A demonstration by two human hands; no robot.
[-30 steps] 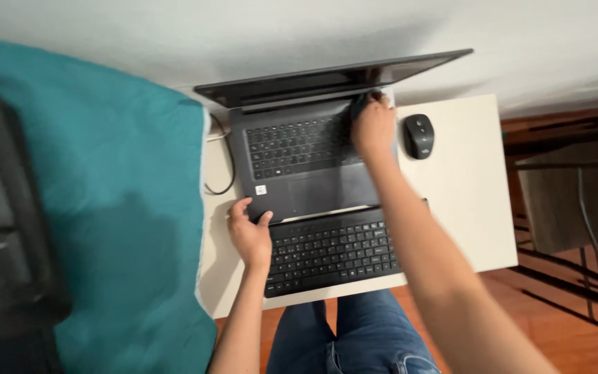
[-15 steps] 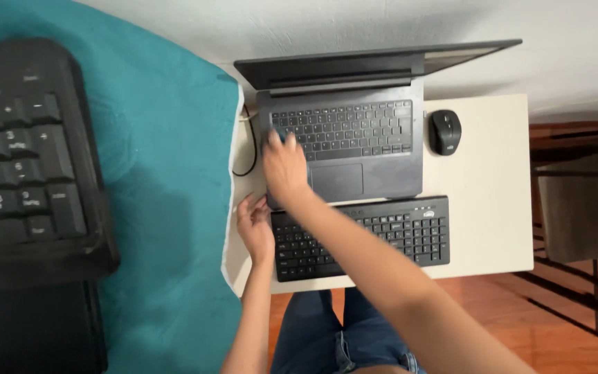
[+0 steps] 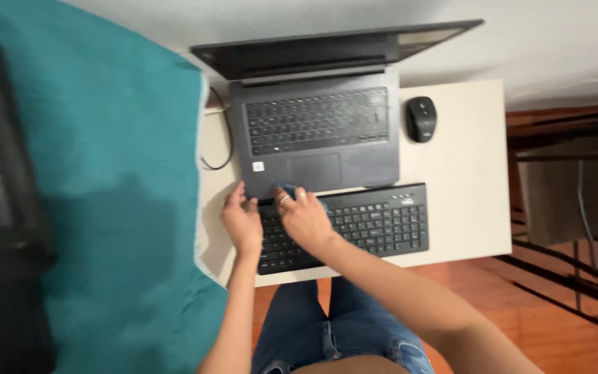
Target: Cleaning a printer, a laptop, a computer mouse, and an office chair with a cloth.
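Right hand (image 3: pixel 304 218) grip closed on what appears to be a blue cloth (image 3: pixel 286 188) at the laptop (image 3: pixel 316 138) front edge; left hand (image 3: pixel 241 221) open, steadying its corner; external keyboard (image 3: pixel 354 225) apparently not yet wiped.

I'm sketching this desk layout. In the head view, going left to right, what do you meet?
Teal cloth → black cable → open dark grey laptop → black computer mouse → bare white desk edge → dark metal frame.
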